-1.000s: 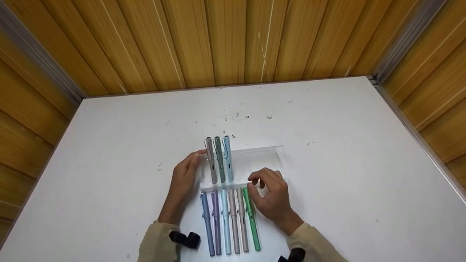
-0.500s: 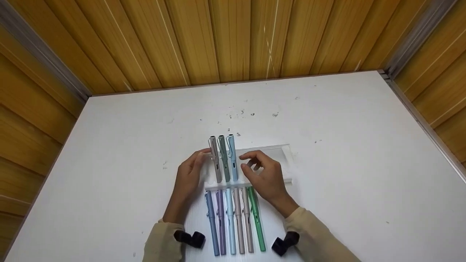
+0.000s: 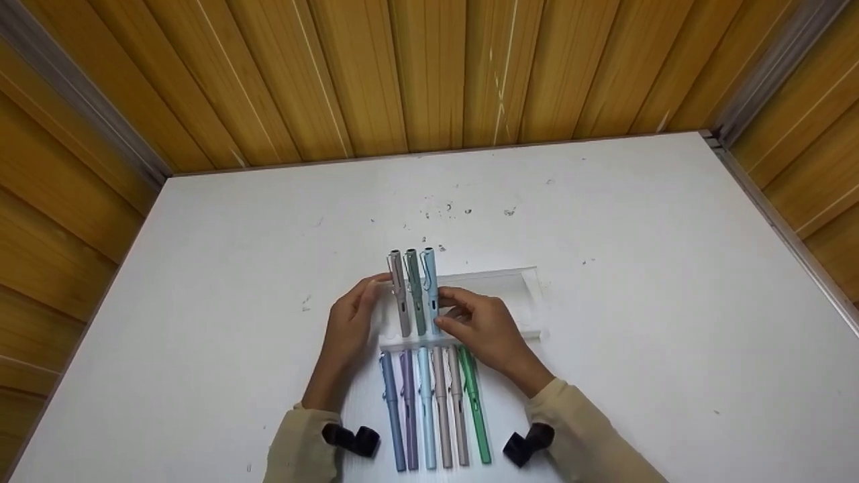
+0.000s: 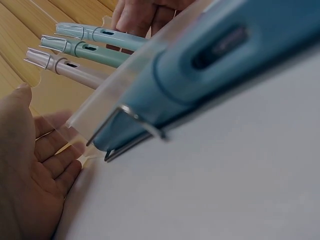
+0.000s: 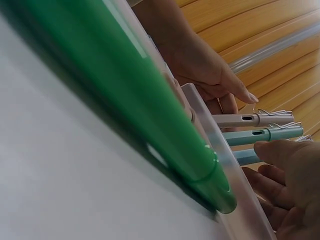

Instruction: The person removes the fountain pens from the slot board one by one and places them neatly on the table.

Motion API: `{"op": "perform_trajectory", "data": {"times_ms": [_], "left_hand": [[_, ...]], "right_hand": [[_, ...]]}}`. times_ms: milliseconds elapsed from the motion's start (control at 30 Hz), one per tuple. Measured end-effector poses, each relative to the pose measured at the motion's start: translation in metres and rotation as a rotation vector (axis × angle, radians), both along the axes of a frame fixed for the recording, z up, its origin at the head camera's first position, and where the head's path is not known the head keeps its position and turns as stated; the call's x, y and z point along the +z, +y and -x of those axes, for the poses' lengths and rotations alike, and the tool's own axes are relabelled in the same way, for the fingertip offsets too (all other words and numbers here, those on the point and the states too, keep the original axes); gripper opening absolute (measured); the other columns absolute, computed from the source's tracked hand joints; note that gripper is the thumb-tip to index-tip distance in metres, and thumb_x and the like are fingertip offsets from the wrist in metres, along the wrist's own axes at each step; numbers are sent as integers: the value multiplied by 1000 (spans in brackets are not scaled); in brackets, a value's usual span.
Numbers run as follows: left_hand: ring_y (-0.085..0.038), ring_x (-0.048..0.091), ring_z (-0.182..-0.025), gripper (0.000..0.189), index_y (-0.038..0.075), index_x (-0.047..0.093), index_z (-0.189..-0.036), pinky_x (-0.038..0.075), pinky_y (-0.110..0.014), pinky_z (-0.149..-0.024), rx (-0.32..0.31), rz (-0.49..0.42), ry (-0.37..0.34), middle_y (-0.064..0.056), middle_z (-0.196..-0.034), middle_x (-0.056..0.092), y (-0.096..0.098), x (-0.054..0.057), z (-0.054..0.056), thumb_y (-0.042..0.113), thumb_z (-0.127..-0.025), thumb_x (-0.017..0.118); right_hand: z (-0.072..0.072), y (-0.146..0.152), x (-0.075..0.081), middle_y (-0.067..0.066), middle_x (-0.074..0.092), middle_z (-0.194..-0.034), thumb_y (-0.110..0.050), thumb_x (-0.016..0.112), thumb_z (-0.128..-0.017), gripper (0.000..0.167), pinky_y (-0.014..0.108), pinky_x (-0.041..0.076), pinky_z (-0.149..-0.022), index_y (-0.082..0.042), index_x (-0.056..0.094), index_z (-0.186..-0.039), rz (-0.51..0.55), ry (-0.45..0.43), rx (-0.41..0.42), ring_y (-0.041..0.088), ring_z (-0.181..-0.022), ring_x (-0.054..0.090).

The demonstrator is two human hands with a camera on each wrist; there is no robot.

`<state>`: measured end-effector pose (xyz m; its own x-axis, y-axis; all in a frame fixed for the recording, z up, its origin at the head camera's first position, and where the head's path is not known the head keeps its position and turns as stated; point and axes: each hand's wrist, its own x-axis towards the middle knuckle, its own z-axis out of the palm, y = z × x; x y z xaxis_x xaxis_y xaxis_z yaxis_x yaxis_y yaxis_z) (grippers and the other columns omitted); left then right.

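Observation:
A clear plastic pen stand holds three capped pens upright at its left side: a taupe pen, a grey-green pen and a light blue pen. My left hand pinches the stand's left edge, thumb in front and fingers behind the clear panel. My right hand pinches the light blue pen from the right, its thumb against the barrel. In the left wrist view, fingertips of the right hand show right behind this pen.
In front of the stand several capped pens lie side by side: a dark blue pen, a purple pen, another light blue pen, two taupe pens and a green pen. Wood-look panels border the white table.
My right hand has moved left, from beside the stand's front edge to the upright light blue pen, and its thumb and fingers have closed on it. The left hand keeps its hold.

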<state>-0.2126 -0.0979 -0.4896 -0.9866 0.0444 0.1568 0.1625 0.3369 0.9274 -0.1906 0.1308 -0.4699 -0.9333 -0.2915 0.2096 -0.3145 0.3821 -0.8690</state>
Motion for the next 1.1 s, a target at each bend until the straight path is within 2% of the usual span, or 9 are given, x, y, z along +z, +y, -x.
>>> {"op": "perform_trajectory", "data": {"times_ms": [200,333,700,1100], "left_hand": [[-16,52,-136,44,24,68,-129,36,-43,-117,7,-10,-21,6,-135,64,0,-1,0,50,-106,41],[-19,51,-137,44,22,68,-129,36,-44,-117,4,-3,-6,4,-136,64,0,-3,1,48,-107,40],[-22,52,-136,40,17,68,-129,35,-45,-118,2,-14,9,0,-135,65,-1,-3,2,39,-108,41],[-21,52,-136,40,20,68,-129,37,-45,-116,8,0,-2,1,-135,65,0,-1,1,42,-107,42]], "right_hand": [[0,-1,-2,8,76,-105,-14,73,-92,33,28,59,-80,-4,68,-123,-57,51,-8,16,-90,73],[0,-2,-2,8,77,-99,-12,73,-91,28,27,60,-78,-1,70,-117,-53,74,-5,17,-88,74],[1,-2,-2,7,77,-96,-12,74,-91,24,26,60,-75,-2,71,-112,-48,84,-12,15,-85,73],[0,-1,-5,6,76,-94,-13,74,-91,20,26,59,-73,-3,71,-109,-50,112,-53,14,-81,71]]}}
